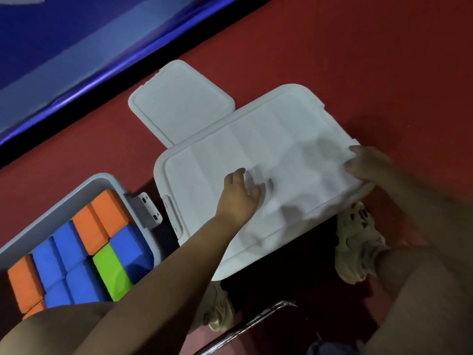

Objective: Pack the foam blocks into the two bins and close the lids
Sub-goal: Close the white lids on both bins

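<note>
A large white lid (pixel 256 149) lies across the right bin and hides what is inside. My left hand (pixel 239 194) rests on top of this lid with its fingers spread. My right hand (pixel 364 163) grips the lid's right edge; it is blurred. At the lower left, a grey bin (pixel 84 184) stands uncovered, filled with orange (pixel 101 221), blue (pixel 69 244) and green (pixel 111 269) foam blocks. A second white lid (pixel 179 103) lies flat on the red floor behind the covered bin.
A white latch (pixel 147 210) hangs off the grey bin's right end. My shoes (pixel 354 242) stand on the red floor (pixel 358 47) below the covered bin. A metal chair frame (pixel 256 321) is at the bottom. A blue wall (pixel 64 47) runs along the upper left.
</note>
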Available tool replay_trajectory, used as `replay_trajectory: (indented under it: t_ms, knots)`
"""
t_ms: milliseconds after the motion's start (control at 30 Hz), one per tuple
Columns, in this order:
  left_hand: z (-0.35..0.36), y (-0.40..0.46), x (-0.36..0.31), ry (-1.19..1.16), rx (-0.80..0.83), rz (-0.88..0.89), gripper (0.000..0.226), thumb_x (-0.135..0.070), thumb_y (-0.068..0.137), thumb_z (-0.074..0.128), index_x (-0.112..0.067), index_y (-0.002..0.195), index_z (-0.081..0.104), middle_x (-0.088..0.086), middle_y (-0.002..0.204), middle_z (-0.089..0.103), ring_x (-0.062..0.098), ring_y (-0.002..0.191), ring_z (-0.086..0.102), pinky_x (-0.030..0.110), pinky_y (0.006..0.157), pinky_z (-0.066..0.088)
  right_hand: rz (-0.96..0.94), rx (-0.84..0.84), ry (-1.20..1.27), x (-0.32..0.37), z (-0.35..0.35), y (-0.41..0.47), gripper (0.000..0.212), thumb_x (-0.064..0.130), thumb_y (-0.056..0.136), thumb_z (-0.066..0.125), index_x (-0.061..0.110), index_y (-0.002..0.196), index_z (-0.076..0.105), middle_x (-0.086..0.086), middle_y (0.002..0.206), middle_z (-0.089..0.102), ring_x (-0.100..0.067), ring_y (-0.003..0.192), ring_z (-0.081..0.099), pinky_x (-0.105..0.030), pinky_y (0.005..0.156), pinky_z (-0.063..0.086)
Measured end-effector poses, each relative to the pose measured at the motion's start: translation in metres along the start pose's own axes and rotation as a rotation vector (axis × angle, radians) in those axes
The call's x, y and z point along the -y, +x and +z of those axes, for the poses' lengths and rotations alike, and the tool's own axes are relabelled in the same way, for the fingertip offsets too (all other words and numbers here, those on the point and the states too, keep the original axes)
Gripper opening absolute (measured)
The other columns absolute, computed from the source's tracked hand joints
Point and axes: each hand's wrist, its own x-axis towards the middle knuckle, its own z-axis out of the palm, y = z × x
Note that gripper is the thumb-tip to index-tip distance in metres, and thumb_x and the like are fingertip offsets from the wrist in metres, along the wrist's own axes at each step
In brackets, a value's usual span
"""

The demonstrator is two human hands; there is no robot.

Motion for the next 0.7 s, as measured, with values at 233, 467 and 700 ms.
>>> replay_trajectory:
  t_ms: [233,467,700]
  knots:
    - [0.048,0.02,-0.054,0.12,0.196,0.171,0.058,-0.034,0.098,0.045,-0.016,0.148,0.023,0.005,0.151,0.027,0.023,0.126,0.049,0.033,0.101,0.043,0.067,-0.016,0.354,-0.017,0.0,0.03,0.072,0.038,0.083,0.064,0.008,0.142,0.036,-0.017,0.144,0.042,-0.034,0.129,0.043,-0.037,0.104,0.036]
    - [0.069,0.039,-0.079,0.139,0.226,0.153,0.059,-0.043,0.097,0.043,-0.017,0.148,0.025,0.004,0.153,0.027,0.022,0.127,0.048,0.037,0.104,0.042,0.14,0.043,0.674,-0.031,0.002,0.063,0.083,0.055,0.068,0.076,0.007,0.13,0.05,-0.011,0.126,0.058,-0.027,0.111,0.056,-0.032,0.09,0.042]
    - [0.079,0.049,-0.075,0.133,0.23,0.117,0.057,-0.041,0.096,0.045,-0.018,0.146,0.028,0.005,0.149,0.032,0.023,0.123,0.052,0.036,0.102,0.043,0.09,0.043,0.826,-0.022,0.006,0.08,0.067,0.045,0.063,0.083,0.011,0.115,0.059,0.001,0.104,0.064,-0.019,0.092,0.061,-0.031,0.083,0.048]
